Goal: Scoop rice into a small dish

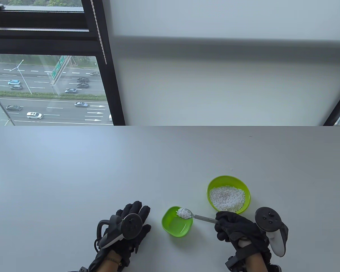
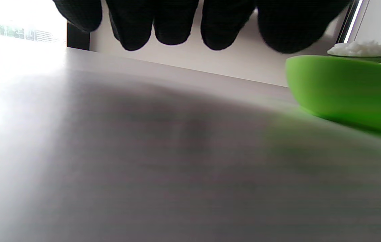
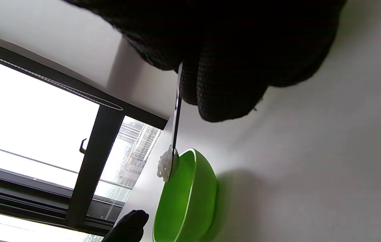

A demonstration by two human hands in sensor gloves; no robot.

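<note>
A small square green dish [image 1: 177,225] sits near the table's front edge; it also shows in the left wrist view [image 2: 345,90] and the right wrist view [image 3: 185,201]. My right hand [image 1: 232,226] grips the handle of a metal spoon [image 1: 199,217] heaped with white rice [image 1: 183,213], held level just over the dish's far right rim. The spoon [image 3: 176,124] and its rice [image 3: 163,164] show in the right wrist view. A round green bowl [image 1: 229,197] of rice stands behind and to the right. My left hand [image 1: 133,223] rests flat on the table left of the dish, fingers [image 2: 173,23] spread, holding nothing.
The grey table [image 1: 102,170] runs back to a white wall and a window at the left. The table's front edge is close under both hands.
</note>
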